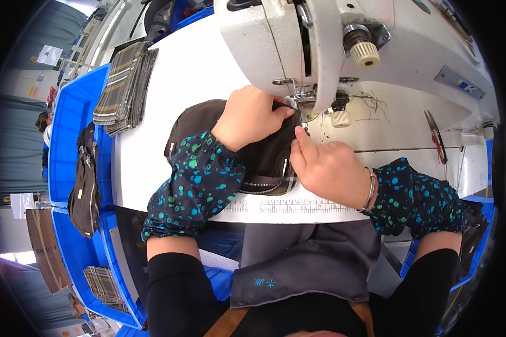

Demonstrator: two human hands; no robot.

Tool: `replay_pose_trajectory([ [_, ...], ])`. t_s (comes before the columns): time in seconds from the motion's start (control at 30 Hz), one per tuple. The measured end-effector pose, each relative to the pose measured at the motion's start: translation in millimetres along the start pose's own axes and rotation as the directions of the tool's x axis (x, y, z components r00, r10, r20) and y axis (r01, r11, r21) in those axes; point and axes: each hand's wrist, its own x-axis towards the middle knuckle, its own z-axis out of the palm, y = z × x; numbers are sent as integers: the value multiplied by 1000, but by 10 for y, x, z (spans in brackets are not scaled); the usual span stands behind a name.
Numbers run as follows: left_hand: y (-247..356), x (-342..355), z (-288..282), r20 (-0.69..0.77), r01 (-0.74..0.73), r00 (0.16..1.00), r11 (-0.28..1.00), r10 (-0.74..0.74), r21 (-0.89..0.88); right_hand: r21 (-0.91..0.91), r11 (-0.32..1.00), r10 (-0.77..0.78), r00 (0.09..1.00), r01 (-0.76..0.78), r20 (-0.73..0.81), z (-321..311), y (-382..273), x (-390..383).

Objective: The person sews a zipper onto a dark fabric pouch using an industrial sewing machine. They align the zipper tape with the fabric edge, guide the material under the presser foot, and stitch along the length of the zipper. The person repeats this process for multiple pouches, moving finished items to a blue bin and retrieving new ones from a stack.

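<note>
A dark brown fabric piece (264, 151) with a silver zipper (258, 185) and plaid showing at its lower edge lies under the white sewing machine's head (258, 45). My left hand (247, 115) has its fingers closed on the fabric's upper right edge, just left of the presser foot (305, 105). My right hand (323, 168) grips the right edge lower down, index finger reaching up toward the needle area, other fingers curled. The needle's exact contact with the cloth is too small to tell.
Plaid pieces are stacked (123, 84) on the table's left. Blue bins (67, 168) along that side hold dark and plaid pieces. Red-handled scissors (437, 137) and loose threads (371, 101) lie right of the needle. Another person (44, 123) is at the far left.
</note>
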Motion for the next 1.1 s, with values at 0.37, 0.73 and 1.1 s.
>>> replay_pose_trajectory([
  [0.37, -99, 132, 86, -60, -65, 996, 997, 62, -41, 79, 996, 37, 999, -39, 19, 9, 100, 8],
  [0.73, -67, 36, 36, -328, -30, 938, 967, 115, 254, 109, 992, 74, 997, -70, -32, 59, 154, 34],
  [1.1, 592, -704, -329, 223, -199, 960, 974, 171, 110, 48, 999, 7, 1000, -5, -21, -221, -33, -57],
])
